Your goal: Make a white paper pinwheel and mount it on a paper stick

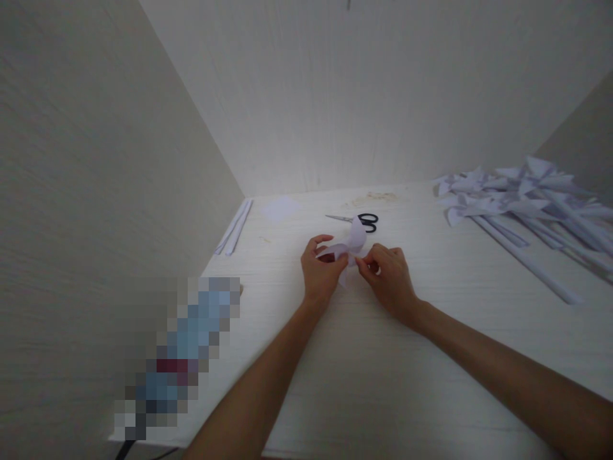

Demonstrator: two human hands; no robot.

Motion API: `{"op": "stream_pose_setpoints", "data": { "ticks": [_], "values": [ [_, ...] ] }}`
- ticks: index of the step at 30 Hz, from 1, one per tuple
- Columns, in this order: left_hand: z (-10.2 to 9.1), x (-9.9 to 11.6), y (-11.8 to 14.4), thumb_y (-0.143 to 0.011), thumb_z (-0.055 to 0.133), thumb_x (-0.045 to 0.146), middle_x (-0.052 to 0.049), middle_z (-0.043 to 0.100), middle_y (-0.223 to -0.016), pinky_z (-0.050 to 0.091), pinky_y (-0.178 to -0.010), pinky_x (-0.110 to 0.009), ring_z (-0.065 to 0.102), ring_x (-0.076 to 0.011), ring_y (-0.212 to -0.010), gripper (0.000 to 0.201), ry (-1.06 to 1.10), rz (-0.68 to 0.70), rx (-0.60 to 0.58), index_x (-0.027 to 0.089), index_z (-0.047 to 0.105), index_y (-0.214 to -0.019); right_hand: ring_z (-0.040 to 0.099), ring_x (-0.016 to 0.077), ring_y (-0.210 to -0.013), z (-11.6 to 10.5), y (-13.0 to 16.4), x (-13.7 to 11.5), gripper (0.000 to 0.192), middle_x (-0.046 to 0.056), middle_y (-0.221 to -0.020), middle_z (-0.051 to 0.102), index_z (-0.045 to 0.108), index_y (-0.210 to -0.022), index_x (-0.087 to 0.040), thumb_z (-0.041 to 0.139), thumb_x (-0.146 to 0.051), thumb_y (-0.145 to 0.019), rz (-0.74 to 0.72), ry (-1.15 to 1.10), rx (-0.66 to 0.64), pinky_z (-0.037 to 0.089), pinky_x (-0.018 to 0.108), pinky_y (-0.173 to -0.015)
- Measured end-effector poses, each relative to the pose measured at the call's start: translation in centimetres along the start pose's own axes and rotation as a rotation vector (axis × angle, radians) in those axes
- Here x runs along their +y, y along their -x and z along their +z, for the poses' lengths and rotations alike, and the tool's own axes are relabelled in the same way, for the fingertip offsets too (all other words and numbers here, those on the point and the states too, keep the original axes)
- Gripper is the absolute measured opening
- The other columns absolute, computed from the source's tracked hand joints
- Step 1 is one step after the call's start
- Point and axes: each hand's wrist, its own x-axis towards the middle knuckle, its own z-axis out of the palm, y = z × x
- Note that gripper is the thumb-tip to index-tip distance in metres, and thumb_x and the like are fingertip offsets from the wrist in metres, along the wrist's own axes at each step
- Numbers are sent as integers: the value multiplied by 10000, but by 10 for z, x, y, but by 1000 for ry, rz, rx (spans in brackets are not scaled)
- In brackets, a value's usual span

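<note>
Between my two hands is a white paper pinwheel (357,236) with curved blades, held above the white table. My left hand (320,271) grips it from the left, thumb at its middle and the other fingers curled behind. On the other side, my right hand (390,278) has its thumb and index finger pinched at the pinwheel's right side; a tiny part there is too small to make out. Just behind the pinwheel lie scissors (368,222) with black handles, their blades pointing left.
Several paper pinwheels on rolled sticks (522,255) are heaped at the right. Rolled paper sticks (239,227) lie at the back left, near a square paper sheet (281,208). A pixelated bluish object (191,332) with a dark cord sits at the left edge. Walls enclose the back and sides.
</note>
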Motion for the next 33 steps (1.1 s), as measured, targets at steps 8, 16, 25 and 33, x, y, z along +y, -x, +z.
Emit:
{"op": "stream_pose_setpoints", "data": {
  "ticks": [8, 16, 25, 33],
  "values": [
    [1, -7, -4, -525, 630, 139, -1, 628, -602, 461, -531, -222, 573, -111, -549, 151, 25, -19, -6, 141, 627, -676, 402, 112, -500, 0, -1, 1, 195, -38, -561, 455, 416, -615, -201, 523, -219, -778, -36, -16, -6, 279, 274, -595],
    [1, -6, -3, -517, 650, 148, -10, 644, -613, 460, -543, -234, 575, -117, -556, 160, 80, -54, -10, 138, 658, -676, 402, 110, -499, 0, -2, 0, 187, -41, -561, 459, 421, -610, -201, 518, -215, -770, 15, -39, -12, 271, 269, -588],
    [1, -8, -5, -492, 677, 140, -2, 646, -636, 458, -586, -237, 567, -104, -581, 209, 119, -108, 18, 141, 658, -700, 413, 111, -500, 1, -2, -1, 193, -41, -553, 459, 412, -598, -197, 521, -191, -758, 24, -18, -14, 273, 274, -596],
    [1, -7, -4, -478, 679, 135, 15, 618, -588, 428, -535, -221, 532, -92, -532, 192, 116, -127, 32, 143, 643, -666, 419, 112, -503, 1, -2, -1, 189, -42, -556, 475, 423, -597, -195, 528, -201, -754, 54, -18, -31, 275, 277, -609]
  ]
}}
